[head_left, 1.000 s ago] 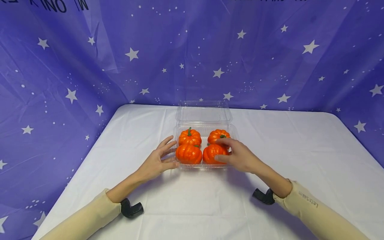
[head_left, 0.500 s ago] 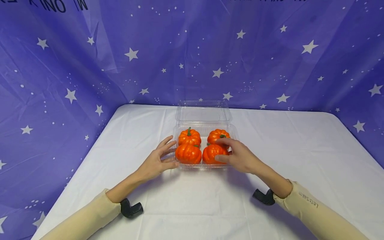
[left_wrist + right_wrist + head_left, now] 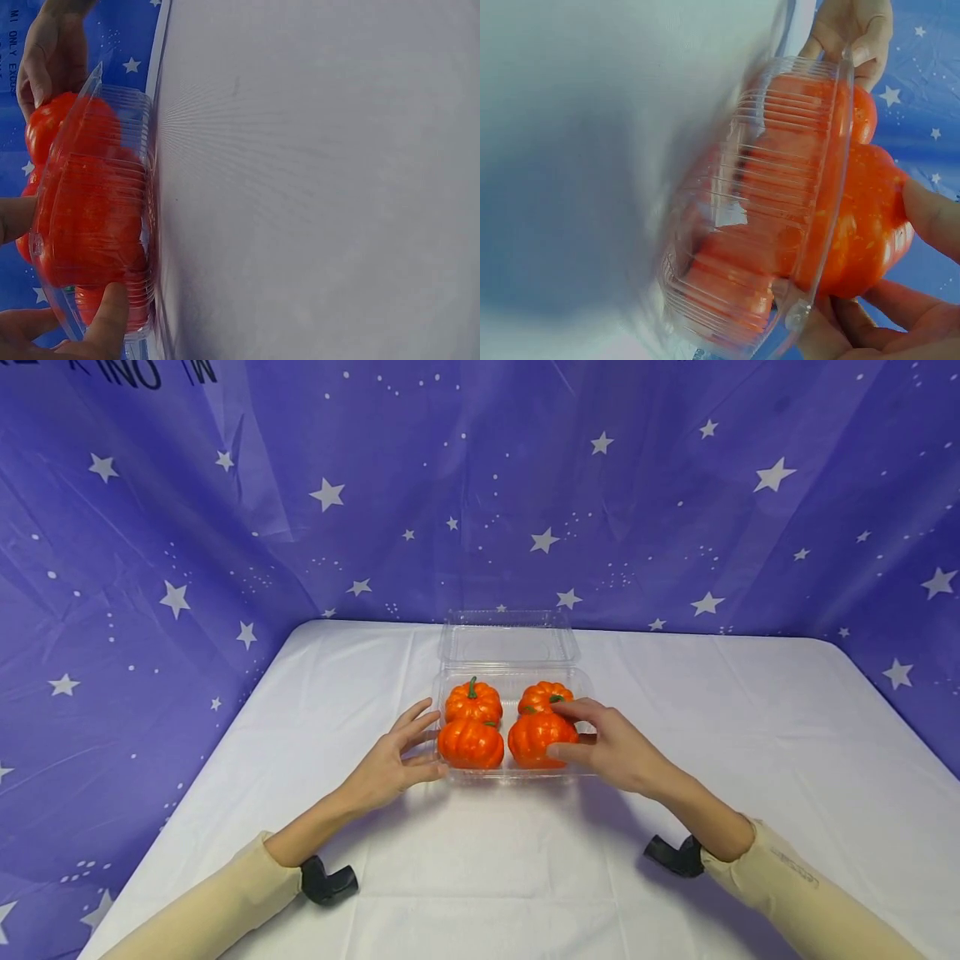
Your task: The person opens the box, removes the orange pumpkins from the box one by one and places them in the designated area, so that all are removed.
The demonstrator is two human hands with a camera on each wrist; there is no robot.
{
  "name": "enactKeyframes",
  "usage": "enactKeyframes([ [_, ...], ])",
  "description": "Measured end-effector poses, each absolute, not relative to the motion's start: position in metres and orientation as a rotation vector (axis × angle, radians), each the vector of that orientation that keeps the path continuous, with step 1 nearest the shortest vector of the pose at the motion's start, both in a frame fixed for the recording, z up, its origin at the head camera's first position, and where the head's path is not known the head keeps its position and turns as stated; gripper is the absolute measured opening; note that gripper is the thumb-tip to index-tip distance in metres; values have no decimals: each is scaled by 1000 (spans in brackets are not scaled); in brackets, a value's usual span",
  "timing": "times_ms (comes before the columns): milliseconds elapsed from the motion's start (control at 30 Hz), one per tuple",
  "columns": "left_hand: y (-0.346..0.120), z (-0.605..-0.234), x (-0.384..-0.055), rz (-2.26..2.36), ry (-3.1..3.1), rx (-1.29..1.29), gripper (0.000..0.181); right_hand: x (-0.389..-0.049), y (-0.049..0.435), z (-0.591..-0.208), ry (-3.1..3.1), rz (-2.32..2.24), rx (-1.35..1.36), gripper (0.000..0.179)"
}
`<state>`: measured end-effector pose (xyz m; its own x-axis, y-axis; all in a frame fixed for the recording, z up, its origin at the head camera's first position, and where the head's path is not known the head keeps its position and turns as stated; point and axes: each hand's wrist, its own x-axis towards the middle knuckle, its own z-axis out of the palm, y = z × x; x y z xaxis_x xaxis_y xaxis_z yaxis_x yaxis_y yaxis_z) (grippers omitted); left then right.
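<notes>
Shifted since the head frame half a second earlier: one held pumpkin and the right hand, both slightly up and to the right; the left hand lies as it did.

Grip, right: thumb and fingers closed on the right side of the held pumpkin, just below the centre of the frame. I find its green stem at the upper left of the body, aimed at the top of the frame; the squat body is broadest left to right. My right-wrist view shows much of it above the rim.

Grip, left: fingers spread, grasping nothing, at the left wall of the clear container.

Container: one, long axis left to right; its single lid is folded back toward the top of the frame.

Pumpkins: four, orange. Back-left pumpkin: stem upright. Back-right pumpkin: stem at its right. Front-left pumpkin: on its side, stem at upper right.

Sleeves: two, beige, at the lower corners. Black angled pieces: two, one at each cuff. White tablecloth: one, beneath all. Starred purple backdrop: across the top.
</notes>
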<state>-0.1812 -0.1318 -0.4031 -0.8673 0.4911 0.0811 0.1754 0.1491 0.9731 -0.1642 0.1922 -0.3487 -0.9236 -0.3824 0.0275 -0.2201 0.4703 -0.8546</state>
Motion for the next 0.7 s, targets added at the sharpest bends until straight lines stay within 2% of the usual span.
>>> enactKeyframes([
  [200, -131, -403, -181, 1799, 2153, 655, 80, -158, 199, -347, 2504, -1562, -515, 53],
  [533, -132, -403, -181, 1794, 2157, 653, 80, -152, 208, -345, 2520, -1596, -546, 60],
  [700, -132, -402, -181, 1790, 2161, 652, 80, -147, 212, -346, 2504, -1647, -592, 54],
])
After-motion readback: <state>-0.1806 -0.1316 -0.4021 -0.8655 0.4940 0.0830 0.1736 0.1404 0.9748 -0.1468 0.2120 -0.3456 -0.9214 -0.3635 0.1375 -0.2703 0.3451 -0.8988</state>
